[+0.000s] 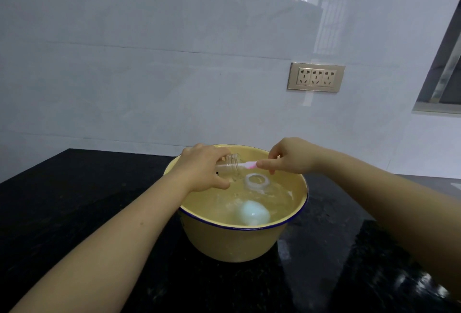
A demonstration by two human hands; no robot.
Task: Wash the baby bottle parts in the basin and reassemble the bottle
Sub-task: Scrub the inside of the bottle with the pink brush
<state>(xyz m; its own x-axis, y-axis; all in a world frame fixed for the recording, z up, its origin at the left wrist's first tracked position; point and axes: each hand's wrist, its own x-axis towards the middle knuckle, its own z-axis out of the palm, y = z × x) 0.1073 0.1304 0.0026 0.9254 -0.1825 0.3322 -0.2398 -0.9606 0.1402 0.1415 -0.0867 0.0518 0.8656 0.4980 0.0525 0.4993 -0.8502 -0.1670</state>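
A yellow enamel basin with a blue rim holds water on the black counter. My left hand grips the clear bottle body, which lies sideways over the water with its threaded neck pointing right. My right hand pinches a pink and white brush, whose tip is at the bottle's mouth. A translucent collar ring floats just below the bottle. A pale blue cap sits in the water near the front rim.
The black stone counter spreads left, right and in front of the basin. A white tiled wall stands behind it, with a socket plate at right. A window frame is at the far right.
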